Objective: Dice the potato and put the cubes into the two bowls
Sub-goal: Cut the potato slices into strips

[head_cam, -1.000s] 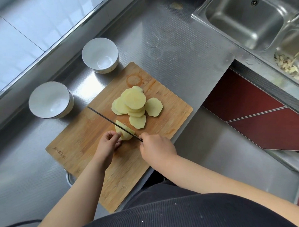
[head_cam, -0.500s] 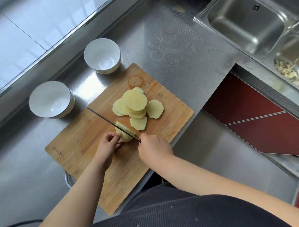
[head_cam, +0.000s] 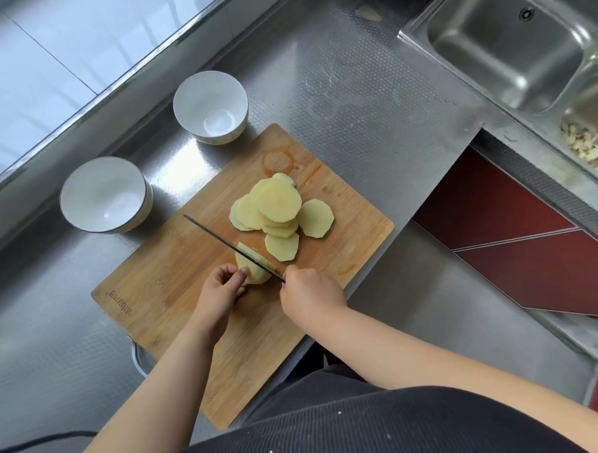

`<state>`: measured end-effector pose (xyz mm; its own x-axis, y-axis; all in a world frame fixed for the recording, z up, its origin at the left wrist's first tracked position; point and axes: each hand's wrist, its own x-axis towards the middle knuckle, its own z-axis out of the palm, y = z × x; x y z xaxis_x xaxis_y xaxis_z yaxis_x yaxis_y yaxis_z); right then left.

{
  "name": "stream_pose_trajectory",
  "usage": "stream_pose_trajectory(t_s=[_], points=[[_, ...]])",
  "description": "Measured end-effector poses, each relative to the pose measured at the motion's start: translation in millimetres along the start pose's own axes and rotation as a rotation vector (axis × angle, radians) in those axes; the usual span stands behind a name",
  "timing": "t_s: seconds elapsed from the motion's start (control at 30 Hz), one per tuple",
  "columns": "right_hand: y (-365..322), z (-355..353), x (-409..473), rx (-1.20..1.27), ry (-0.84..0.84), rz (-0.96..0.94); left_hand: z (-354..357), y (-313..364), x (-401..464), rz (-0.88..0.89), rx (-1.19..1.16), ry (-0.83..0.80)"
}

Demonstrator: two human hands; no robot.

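Head view: the left hand (head_cam: 219,284) pinches the potato stub (head_cam: 254,270) on the cutting board (head_cam: 171,282); the right hand (head_cam: 310,292) grips the knife (head_cam: 231,247). The stub being small, the blade may nick the fingers (head_cam: 242,271). Both bowls (head_cam: 105,195) hold nothing.

Peeled potato end piece (head_cam: 254,274), pale yellow, at frame centre beside overlapping round slices (head_cam: 277,211) piled just above it. Two white bowls (head_cam: 210,107) (head_cam: 105,195), upright and holding nothing, stand at upper left and left.
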<state>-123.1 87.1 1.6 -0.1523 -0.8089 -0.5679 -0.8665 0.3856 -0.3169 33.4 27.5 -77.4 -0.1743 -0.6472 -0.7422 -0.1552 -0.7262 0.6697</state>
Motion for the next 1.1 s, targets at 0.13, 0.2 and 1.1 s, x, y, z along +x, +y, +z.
stream_pose_trajectory(t_s=[0.13, 0.2, 1.1], points=[[1, 6, 10, 0.027, -0.062, 0.047, -1, -1, -1, 0.013, 0.017, -0.001], [4, 10, 14, 0.036, -0.088, 0.076, -1, -1, 0, 0.021, 0.027, 0.002], [8, 19, 10, 0.263, -0.159, 0.028, -1, -3, 0, 0.039, 0.011, -0.002]])
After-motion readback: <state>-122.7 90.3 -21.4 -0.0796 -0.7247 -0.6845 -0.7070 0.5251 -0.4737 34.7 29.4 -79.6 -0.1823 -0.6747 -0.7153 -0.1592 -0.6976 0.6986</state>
